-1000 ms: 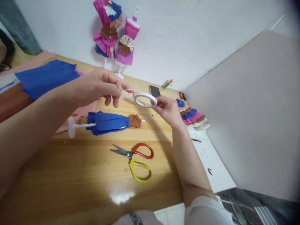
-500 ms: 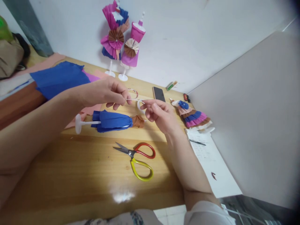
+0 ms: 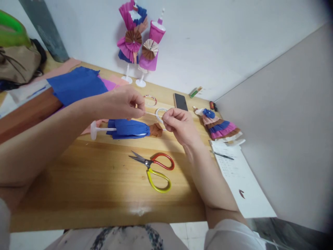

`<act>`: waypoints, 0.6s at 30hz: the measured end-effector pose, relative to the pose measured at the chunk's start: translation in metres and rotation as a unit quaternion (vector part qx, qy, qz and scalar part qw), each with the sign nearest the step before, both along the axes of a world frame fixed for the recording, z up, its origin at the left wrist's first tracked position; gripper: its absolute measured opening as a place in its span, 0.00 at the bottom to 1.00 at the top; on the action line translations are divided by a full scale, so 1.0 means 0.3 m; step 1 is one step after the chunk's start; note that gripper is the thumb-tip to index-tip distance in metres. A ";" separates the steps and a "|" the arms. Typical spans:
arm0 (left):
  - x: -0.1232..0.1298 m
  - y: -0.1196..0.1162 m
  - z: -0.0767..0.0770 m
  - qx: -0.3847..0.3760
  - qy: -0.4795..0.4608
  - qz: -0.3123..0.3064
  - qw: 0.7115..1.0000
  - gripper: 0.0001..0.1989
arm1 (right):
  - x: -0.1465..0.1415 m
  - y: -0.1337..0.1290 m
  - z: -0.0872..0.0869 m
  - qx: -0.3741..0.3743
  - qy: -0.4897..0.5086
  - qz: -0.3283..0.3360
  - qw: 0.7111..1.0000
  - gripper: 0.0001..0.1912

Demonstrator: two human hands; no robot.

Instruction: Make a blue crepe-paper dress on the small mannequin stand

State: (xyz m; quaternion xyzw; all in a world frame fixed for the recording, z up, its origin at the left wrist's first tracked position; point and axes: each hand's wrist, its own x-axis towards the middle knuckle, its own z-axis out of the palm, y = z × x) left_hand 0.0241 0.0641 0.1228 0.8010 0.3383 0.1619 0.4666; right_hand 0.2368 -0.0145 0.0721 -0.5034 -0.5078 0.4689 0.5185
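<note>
A thin white strip is stretched between my two hands above the table. My left hand pinches its left end, and my right hand pinches the other end between thumb and forefinger. Whether it is tape or string I cannot tell. Just below lies a small dress form in a blue skirt and brown top, on its side with its white base to the left. Behind the strip a white tape roll lies flat, partly covered by my right hand. Open scissors with red and yellow handles rest nearer to me.
Two dressed mannequins stand by the wall. A phone, a patterned ring and a striped dress lie farther back. Right is written paper with a pen; left are coloured sheets and a bag.
My right fingers have closed on the strip's end, where they were looser before. The strip now shows longer between my hands. The whole view has shifted slightly.
</note>
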 end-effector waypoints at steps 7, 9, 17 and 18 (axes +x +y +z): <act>-0.067 -0.082 -0.022 0.071 0.034 0.043 0.996 0.07 | -0.048 -0.025 -0.052 0.002 -0.030 0.010 1.000 0.11; -0.112 -0.093 -0.045 0.058 0.023 0.069 0.996 0.07 | -0.058 -0.035 -0.059 0.011 -0.050 0.006 0.999 0.11; -0.278 -0.135 -0.082 -0.031 0.070 0.158 0.984 0.11 | -0.069 -0.053 -0.086 0.011 -0.046 0.017 0.999 0.12; -0.278 -0.144 -0.093 -0.053 0.088 0.171 0.980 0.11 | -0.073 -0.056 -0.089 0.010 -0.040 0.027 0.999 0.12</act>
